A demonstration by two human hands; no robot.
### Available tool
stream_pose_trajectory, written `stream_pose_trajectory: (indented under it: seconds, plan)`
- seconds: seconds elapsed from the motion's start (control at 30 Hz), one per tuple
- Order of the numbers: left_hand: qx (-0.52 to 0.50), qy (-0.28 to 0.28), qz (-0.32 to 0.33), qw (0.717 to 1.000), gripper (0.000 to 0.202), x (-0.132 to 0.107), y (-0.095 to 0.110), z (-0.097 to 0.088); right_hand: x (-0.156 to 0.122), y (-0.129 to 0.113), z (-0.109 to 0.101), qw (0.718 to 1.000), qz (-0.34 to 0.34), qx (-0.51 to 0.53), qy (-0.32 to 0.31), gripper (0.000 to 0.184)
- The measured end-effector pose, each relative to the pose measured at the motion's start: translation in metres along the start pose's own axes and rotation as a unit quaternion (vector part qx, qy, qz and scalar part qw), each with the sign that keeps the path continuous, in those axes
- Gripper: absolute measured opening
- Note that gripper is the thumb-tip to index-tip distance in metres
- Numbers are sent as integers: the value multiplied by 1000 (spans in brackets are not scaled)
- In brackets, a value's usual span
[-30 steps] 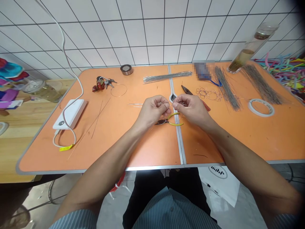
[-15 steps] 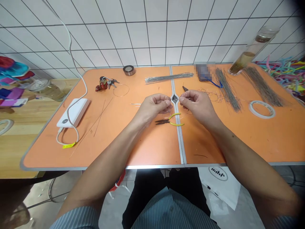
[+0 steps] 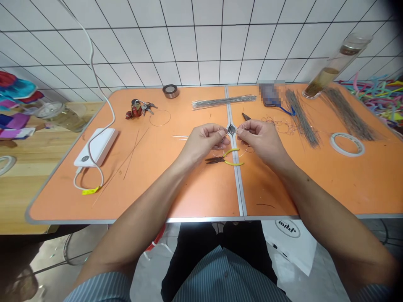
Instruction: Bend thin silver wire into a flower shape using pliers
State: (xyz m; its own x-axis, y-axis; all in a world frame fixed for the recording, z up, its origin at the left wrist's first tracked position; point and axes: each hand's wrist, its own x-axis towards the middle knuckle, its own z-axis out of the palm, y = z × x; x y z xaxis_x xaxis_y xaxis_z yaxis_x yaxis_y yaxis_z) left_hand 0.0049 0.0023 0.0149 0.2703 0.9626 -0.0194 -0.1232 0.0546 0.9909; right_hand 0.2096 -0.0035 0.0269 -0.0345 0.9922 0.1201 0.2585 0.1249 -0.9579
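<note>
Thin looped wire (image 3: 220, 147) shows below the fingers of my left hand (image 3: 206, 140), which pinches it near the table's metal seam. Just right of the seam, my right hand (image 3: 260, 136) is closed in a pinch, with fine wire curving under its fingertips. The two sets of fingertips are a small gap apart. Pliers with yellow handles (image 3: 225, 158) lie on the table below the hands, jaws to the left. Behind my right hand, the dark tip of another tool (image 3: 246, 117) sticks out. How the wire runs inside the fingers is hidden.
Wire bundles lie at the back (image 3: 223, 102) and right (image 3: 302, 119) of the orange table (image 3: 195, 193). A tape roll (image 3: 347, 144), a tilted glass bottle (image 3: 333, 69), keys (image 3: 146, 108), dark tape (image 3: 170, 91) and a white power bank (image 3: 96, 147) surround the hands.
Both hands stay in nearly the same place, still pinching. The wire loops under the fingers have shifted slightly. The whole view has moved a little.
</note>
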Motion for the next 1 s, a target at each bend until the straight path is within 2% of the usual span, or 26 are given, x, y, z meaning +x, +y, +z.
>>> stream_pose_trajectory:
  seconds: [0.53,0.67,0.8,1.0]
  plan:
    - [-1,7,0,1000,22,-1,-1,0,-2,1,-3,997,18,18,-70,12]
    - [-2,16,-2,1000,21,-1,-2,0,-1,6,-2,996,15,47,-69,25]
    - [-2,11,3,1000,23,0,-3,2,0,9,0,995,-2,76,-69,28]
    - [-6,-1,10,1000,29,-2,-4,3,1,9,-3,989,22,119,-89,36]
